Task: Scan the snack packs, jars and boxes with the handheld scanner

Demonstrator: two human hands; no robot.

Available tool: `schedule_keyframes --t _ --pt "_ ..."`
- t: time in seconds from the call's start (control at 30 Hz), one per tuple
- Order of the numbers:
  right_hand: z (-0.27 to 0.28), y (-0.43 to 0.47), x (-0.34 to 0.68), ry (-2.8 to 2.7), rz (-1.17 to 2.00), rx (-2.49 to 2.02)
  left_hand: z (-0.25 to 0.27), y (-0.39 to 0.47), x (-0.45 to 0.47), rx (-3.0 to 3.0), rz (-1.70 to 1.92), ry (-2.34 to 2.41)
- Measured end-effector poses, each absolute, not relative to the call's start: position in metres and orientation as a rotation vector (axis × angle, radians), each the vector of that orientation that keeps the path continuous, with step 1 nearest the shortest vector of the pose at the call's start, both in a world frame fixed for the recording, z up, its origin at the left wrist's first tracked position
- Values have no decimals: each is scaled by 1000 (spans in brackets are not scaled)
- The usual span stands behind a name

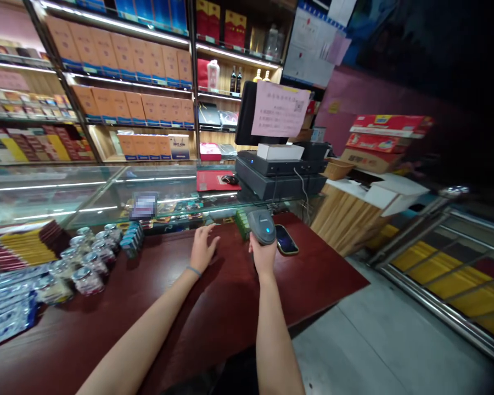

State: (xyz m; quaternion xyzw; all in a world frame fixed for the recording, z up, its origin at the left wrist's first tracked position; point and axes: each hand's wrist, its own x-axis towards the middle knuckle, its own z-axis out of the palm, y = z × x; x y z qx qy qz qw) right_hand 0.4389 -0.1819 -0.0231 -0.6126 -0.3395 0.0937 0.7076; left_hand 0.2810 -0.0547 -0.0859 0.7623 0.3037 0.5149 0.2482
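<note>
The scanner point(262, 226) is gripped by the right hand point(265, 259), its fingers closed around the handle, which is mostly hidden by them. The scanner's head is carried above the fist, its long axis directed away from the body and slightly leftward, with a blue light shown on top. The left hand point(202, 251) is placed to the left, well apart from the scanner; its fingers are spread, nothing is held by them, and it seems to be rested on the surface point(321, 269). The green packs point(242, 224) are set just left of the scanner's head and partly covered by it, so between the two hands the right is the nearer to them. On the scanner's other side a phone point(287, 240) is laid flat, slanted from far left to near right. Farther out, a monitor point(247, 118) is seen.
</note>
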Motion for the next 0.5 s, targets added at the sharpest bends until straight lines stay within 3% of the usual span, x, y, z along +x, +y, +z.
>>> schedule_keyframes --t 0.27,0.5 --pt "-18 -189 463 -523 191 -1241 -101 -75 377 2040 1206 676" --pt "-13 -196 464 -494 203 -1232 -105 -72 398 2156 1236 752"
